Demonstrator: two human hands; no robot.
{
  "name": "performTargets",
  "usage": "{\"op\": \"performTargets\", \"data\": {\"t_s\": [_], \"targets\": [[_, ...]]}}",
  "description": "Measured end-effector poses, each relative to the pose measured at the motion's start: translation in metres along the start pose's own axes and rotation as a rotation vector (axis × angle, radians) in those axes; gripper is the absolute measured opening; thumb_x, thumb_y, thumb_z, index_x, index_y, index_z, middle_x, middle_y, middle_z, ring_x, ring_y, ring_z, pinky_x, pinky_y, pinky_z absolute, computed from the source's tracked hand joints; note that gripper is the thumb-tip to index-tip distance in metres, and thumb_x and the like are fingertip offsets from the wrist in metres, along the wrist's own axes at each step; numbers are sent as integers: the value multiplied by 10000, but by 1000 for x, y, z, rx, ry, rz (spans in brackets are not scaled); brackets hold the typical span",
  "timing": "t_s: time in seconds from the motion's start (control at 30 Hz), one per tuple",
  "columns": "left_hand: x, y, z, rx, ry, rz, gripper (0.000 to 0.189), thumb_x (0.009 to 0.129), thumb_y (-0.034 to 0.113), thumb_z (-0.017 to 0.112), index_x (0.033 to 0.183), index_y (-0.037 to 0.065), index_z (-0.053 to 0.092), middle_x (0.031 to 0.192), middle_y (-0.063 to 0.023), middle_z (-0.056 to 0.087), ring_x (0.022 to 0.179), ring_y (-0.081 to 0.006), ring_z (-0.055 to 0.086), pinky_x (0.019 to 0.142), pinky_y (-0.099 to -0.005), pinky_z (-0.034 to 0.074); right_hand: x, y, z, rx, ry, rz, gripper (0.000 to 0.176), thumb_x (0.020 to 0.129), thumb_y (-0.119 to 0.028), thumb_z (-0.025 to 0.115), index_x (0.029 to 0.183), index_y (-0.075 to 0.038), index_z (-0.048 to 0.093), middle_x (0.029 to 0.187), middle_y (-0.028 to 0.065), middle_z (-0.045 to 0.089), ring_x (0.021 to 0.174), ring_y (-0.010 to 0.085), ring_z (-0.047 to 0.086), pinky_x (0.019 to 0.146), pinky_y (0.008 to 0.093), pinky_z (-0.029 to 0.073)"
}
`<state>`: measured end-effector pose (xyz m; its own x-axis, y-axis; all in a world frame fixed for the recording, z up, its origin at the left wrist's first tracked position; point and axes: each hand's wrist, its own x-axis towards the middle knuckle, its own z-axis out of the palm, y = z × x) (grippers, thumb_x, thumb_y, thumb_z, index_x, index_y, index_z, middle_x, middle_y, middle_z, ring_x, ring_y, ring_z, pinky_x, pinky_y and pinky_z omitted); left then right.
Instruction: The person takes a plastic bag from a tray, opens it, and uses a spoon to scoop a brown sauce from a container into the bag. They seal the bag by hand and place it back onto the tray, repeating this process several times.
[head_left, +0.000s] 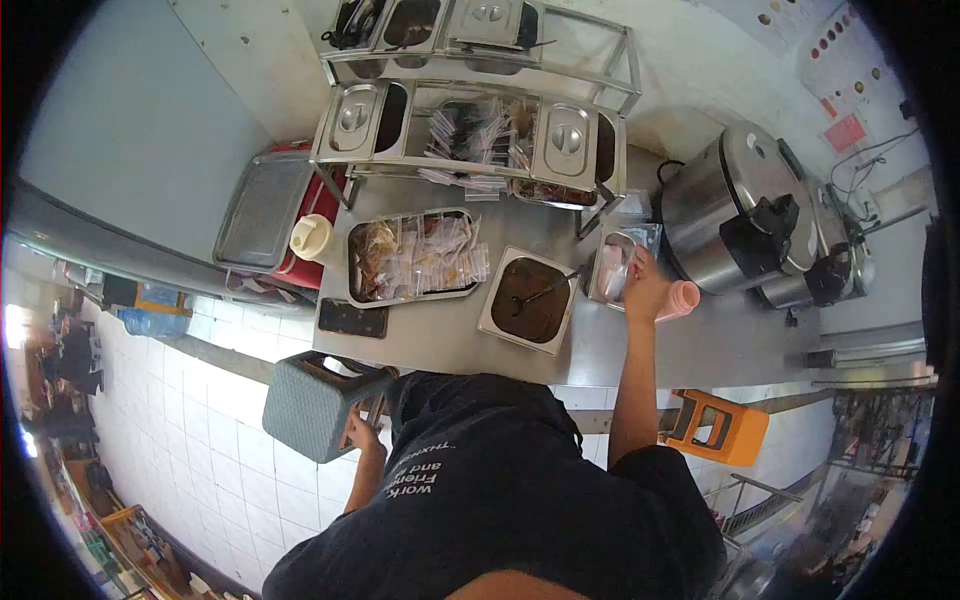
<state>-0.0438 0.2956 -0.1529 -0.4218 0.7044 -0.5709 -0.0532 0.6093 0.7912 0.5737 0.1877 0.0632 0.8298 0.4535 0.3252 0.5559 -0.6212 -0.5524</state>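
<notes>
Rightward, roomy counter (745, 338), right fingers (638, 266) at clear box (598, 284), left fingers (356, 429) at edge of grey stool (312, 408), grips unclear

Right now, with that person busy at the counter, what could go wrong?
The right hand is right beside the pink container, so a sideways move might knock it.

A dark utensil rests in the pan of brown contents; if an arm caught it, it might splash.

The left hand is at the grey stool, which could perhaps bump the counter.
</notes>
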Motion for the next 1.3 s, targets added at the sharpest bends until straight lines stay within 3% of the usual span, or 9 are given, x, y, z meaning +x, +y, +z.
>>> {"op": "performTargets", "data": {"t_s": [0.2,0.33,0.4,0.6,0.67,0.93,1.07,1.17,1.3], "targets": [[-119,218,79,257,-694,614,429,987,123,642,1362,57,443,1056,-131,627,991,-186,616,881,-313,497,-25,-65,-24,567,216,-136,303,950,-23,638,1249,-23,597,1066,124,722,954,215,719,842,331,568],[-189,272,172,-284,-1339,567,835,935,25,675,1567,226,168,1469,-209,456,1146,-235,594,987,-362,501,-85,-185,-47,1336,-330,31,357,930,45,640,1263,-5,525,1027,112,681,951,171,687,872,314,562],[-225,291,192,-280,-1665,218,789,900,15,724,1536,154,278,1349,-203,593,1084,-213,640,967,-358,513,-105,-203,-46,1298,-455,33,383,912,61,655,1263,5,512,1025,104,673,953,168,680,875,318,562],[-237,271,196,23,-1309,519,576,878,79,789,1376,35,503,862,-43,753,766,-97,669,791,-283,542,-117,-200,-29,1406,-468,162,447,931,-39,707,1306,-3,466,1135,130,673,1030,226,678,951,366,547],[-229,262,187,197,-1247,896,622,865,42,792,1399,29,473,963,-62,757,833,-76,681,743,-252,546,-120,-213,-37,1456,-618,202,486,928,-109,742,1310,-7,460,1174,150,669,1048,231,667,943,373,545],[-223,249,117,-123,-1242,327,591,905,5,742,1422,26,456,966,-77,742,889,-105,700,798,-249,559,-145,-214,-24,1041,-854,-42,364,938,-112,738,1224,-13,535,941,124,722,790,119,679,630,243,559],[-205,227,67,-263,-1312,150,577,912,4,730,1421,26,459,1029,-95,746,958,-140,712,870,-276,565,-172,-238,-41,943,-880,-35,405,969,-139,698,1307,-16,512,1100,146,693,990,162,653,792,293,554],[-180,221,48,-239,-1332,150,538,911,6,727,1395,25,492,1066,-108,742,972,-139,709,884,-293,567,-221,-276,-65,699,-252,-365,412,937,-152,728,1285,-24,548,1362,174,556,1248,265,535,921,381,516],[-162,239,-2,-243,-1435,216,464,905,-9,725,1332,23,546,1071,-114,741,974,-131,703,896,-301,570,-308,-295,-66,494,-18,-682,317,851,-61,787,1129,-13,643,1189,152,653,1092,280,633,876,368,537]]}}
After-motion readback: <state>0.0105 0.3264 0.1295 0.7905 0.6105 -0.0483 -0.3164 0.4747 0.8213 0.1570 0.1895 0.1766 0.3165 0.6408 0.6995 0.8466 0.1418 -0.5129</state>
